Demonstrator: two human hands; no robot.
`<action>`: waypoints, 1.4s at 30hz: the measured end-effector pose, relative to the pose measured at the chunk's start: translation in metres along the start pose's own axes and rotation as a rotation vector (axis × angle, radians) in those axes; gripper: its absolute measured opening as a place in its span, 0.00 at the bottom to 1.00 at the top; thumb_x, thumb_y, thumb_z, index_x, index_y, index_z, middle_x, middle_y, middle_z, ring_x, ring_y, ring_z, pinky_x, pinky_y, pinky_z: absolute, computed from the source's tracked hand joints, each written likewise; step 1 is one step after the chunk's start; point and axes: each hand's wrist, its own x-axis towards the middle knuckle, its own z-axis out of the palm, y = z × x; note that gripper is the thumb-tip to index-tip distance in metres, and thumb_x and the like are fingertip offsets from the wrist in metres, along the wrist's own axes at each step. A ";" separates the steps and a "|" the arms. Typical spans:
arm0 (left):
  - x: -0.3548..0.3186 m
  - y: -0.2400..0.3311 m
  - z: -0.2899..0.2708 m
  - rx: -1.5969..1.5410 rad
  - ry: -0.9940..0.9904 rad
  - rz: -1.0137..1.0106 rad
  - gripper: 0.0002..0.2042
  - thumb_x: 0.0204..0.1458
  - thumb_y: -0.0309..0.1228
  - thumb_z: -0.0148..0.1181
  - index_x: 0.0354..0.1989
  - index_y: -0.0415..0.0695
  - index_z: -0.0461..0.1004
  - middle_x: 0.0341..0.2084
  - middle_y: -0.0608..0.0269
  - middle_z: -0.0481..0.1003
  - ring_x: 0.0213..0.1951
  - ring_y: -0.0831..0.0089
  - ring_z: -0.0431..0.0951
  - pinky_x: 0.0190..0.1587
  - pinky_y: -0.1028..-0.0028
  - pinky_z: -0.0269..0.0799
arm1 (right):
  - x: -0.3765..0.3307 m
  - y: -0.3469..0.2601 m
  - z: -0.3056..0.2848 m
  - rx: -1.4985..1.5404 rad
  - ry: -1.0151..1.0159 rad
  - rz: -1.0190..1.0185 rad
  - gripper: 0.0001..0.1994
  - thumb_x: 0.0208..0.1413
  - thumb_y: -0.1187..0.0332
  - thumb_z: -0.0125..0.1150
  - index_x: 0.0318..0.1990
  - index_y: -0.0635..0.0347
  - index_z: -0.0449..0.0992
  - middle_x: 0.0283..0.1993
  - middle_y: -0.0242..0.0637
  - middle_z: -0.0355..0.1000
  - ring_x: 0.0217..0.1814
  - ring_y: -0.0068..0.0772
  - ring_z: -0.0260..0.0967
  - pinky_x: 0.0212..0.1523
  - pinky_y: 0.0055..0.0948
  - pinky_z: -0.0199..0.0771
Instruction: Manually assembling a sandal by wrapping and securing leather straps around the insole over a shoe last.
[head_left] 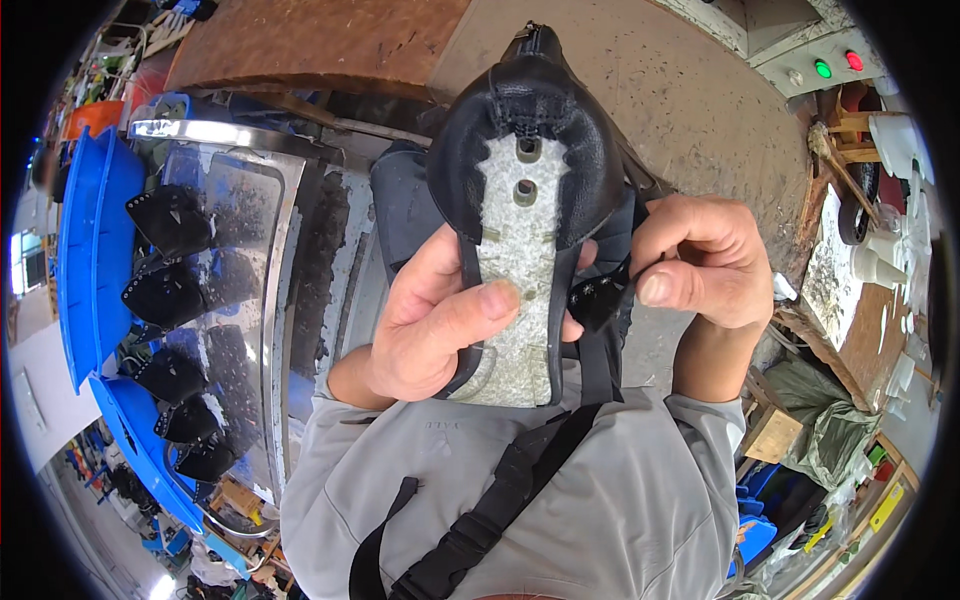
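A black leather shoe upper on a last (592, 140) is held up before my chest, with its pale, speckled underside facing me. That underside has two holes near the wide end. My left hand (432, 318) is closed around the narrower part, thumb pressed on the pale surface and fingertips showing at the far side. Beside it, my right hand (705, 262) is pinched, thumb against bent fingers, at the edge of a black leather piece (597, 298) with small shiny dots. Whether that piece joins the upper is hidden.
A metal-edged table (262, 300) at the left bears several black leather pieces (170, 220). Blue plastic trays (95, 250) stand beyond it. A brown board (310, 45) lies at the far side. Cluttered wooden shelving (870, 330) and a panel with coloured buttons (822, 68) are at right.
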 end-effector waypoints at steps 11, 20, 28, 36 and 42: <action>-0.005 -0.001 -0.005 -0.055 0.000 -0.051 0.22 0.58 0.25 0.42 0.61 0.38 0.49 0.51 0.50 0.65 0.47 0.62 0.73 0.48 0.63 0.71 | 0.005 -0.006 0.022 -0.263 0.038 0.054 0.05 0.51 0.72 0.63 0.27 0.62 0.74 0.15 0.19 0.58 0.17 0.09 0.49 0.16 0.18 0.45; -0.014 0.000 -0.007 0.202 -0.026 -0.073 0.28 0.51 0.18 0.49 0.61 0.37 0.46 0.54 0.59 0.61 0.56 0.76 0.62 0.55 0.74 0.58 | 0.006 -0.003 0.025 0.058 -0.080 0.330 0.09 0.51 0.71 0.63 0.23 0.61 0.71 0.13 0.17 0.53 0.16 0.07 0.43 0.15 0.18 0.41; -0.013 0.000 -0.003 0.212 -0.044 -0.067 0.27 0.51 0.18 0.49 0.60 0.37 0.47 0.53 0.60 0.61 0.54 0.77 0.63 0.54 0.75 0.60 | 0.003 -0.008 0.023 -0.103 -0.112 0.285 0.07 0.50 0.71 0.64 0.25 0.60 0.73 0.13 0.17 0.54 0.15 0.07 0.44 0.15 0.18 0.41; -0.011 -0.001 -0.004 0.228 -0.086 -0.066 0.29 0.52 0.19 0.50 0.61 0.36 0.46 0.54 0.60 0.61 0.54 0.77 0.63 0.54 0.75 0.59 | 0.003 -0.013 0.021 -0.120 -0.125 0.277 0.06 0.49 0.70 0.65 0.26 0.60 0.74 0.13 0.19 0.56 0.15 0.08 0.46 0.15 0.18 0.42; -0.007 -0.005 0.004 0.198 -0.058 -0.011 0.29 0.54 0.19 0.48 0.63 0.36 0.45 0.55 0.61 0.60 0.55 0.77 0.62 0.56 0.75 0.57 | 0.006 -0.024 0.019 -0.320 -0.147 0.250 0.07 0.46 0.69 0.66 0.25 0.59 0.74 0.12 0.26 0.59 0.13 0.14 0.51 0.14 0.22 0.47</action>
